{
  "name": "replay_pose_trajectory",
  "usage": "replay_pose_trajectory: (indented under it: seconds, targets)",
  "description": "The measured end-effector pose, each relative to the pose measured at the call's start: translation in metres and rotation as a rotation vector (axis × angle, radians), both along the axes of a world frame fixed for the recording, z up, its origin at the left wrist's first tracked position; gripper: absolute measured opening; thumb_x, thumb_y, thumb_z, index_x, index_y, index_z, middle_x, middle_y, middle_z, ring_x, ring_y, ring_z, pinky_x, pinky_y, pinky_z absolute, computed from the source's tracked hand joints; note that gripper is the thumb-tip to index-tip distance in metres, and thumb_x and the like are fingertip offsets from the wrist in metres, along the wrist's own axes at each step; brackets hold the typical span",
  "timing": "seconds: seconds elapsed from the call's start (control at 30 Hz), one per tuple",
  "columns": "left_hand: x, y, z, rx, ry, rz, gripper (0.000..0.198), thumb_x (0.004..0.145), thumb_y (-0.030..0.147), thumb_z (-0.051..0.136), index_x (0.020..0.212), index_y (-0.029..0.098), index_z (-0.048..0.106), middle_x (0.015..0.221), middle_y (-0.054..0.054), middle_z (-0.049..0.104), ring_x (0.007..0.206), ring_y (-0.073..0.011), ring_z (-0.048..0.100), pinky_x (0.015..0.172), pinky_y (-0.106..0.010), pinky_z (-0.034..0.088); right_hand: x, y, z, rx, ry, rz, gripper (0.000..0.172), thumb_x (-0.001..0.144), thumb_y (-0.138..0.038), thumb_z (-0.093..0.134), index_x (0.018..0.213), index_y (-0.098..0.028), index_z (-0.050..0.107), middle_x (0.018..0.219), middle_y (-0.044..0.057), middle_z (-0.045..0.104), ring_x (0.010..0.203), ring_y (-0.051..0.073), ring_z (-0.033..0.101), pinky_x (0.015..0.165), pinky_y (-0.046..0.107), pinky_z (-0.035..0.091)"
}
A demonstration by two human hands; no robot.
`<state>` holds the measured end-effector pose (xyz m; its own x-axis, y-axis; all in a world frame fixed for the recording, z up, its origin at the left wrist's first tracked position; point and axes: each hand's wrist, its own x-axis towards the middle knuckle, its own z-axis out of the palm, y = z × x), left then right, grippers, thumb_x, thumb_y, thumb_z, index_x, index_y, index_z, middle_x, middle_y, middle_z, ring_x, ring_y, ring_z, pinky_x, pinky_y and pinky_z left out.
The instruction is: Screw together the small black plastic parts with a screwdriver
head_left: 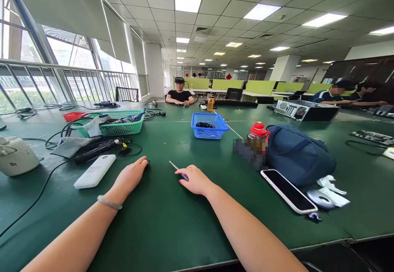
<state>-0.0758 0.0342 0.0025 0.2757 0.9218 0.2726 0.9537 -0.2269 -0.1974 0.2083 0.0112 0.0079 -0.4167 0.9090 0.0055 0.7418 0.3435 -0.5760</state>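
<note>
Device with white casing [95, 171] lies left on the worktop [160, 218], just beside the left hand [131, 177]. Left hand: fingertips pinching a small black piece [149, 162], mostly hidden. Slim tool [184, 177]: grasped in the right hand [196, 180], metal tip apart from the black piece; both items well in from the worktop's near edge. Phone [289, 190]: lies right, nearer that edge, screen dark, beside a dark blue bag [300, 153].

On table [166, 231]: phone [289, 191] right of tool [184, 177], bag [300, 155] behind phone, basket [209, 134] beyond tool.
</note>
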Motion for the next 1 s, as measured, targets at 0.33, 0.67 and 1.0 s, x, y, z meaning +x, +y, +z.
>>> replay_pose_trajectory:
  seconds: [0.33,0.67,1.0]
  targets:
    - [0.018,-0.01,0.008,0.014,-0.078,0.021,0.045,0.08,-0.005,0.034,0.106,0.015,0.065,0.142,-0.019,0.052,0.1,-0.0289,0.07,0.087,-0.043,0.058,0.001,0.004,-0.006,0.034,0.033,0.001,0.038,0.088,-0.028,0.061,0.125,-0.033,0.065,0.115,0.007,0.058,0.114,0.021,0.056,0.104,0.035,0.04]
    - [0.024,-0.009,0.004,0.011,0.066,-0.015,0.043,0.082,-0.005,0.034,0.107,0.012,0.065,0.139,-0.021,0.053,0.105,-0.0318,0.067,0.085,-0.042,0.058,0.003,0.008,-0.008,0.034,0.04,-0.001,0.036,0.088,-0.029,0.061,0.124,-0.034,0.067,0.114,0.007,0.058,0.113,0.021,0.055,0.102,0.035,0.041]
    - [0.026,-0.012,0.005,0.036,0.052,-0.009,0.055,0.084,-0.001,0.034,0.132,0.013,0.056,0.114,-0.018,0.067,0.094,-0.0283,0.07,0.075,-0.036,0.057,0.003,0.008,-0.009,0.035,0.048,0.012,0.036,0.089,-0.028,0.06,0.124,-0.034,0.066,0.11,0.007,0.059,0.115,0.021,0.053,0.101,0.035,0.041]
